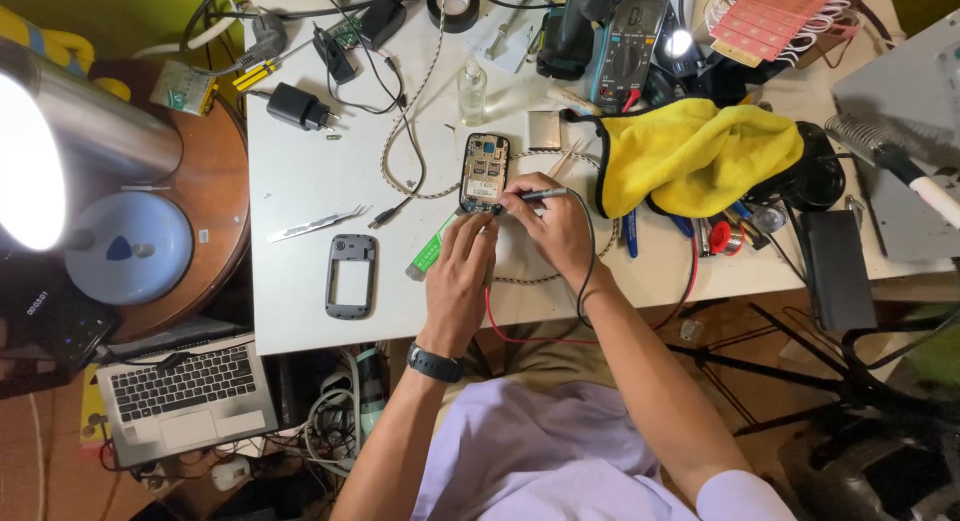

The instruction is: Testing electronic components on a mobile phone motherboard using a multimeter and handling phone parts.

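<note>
Opened phone (484,171) lies back-up w/ cover off, mid white table (300,191), just past both hands. Far left: lit lamp (60,141) over a round wooden side table, blue round thing under it; laptop (185,391) lower left, off the table edge. On table left: black charger plug (297,108), metal tweezers (318,222), grey phone frame (351,275) lying alone, well apart from the phone. Braided cable loops near phone's left side. Green tube (428,256) sits partly under left hand. Left hand (462,271), black wristband, fingers curled narrow, tips touching phone's lower edge. Right hand (555,226) pinches a thin black probe (530,195), tip at phone's lower right corner; black lead runs over the wrist, red lead below. Right of that: yellow cloth (700,151), multimeter (630,41) above, black box far right.
</note>
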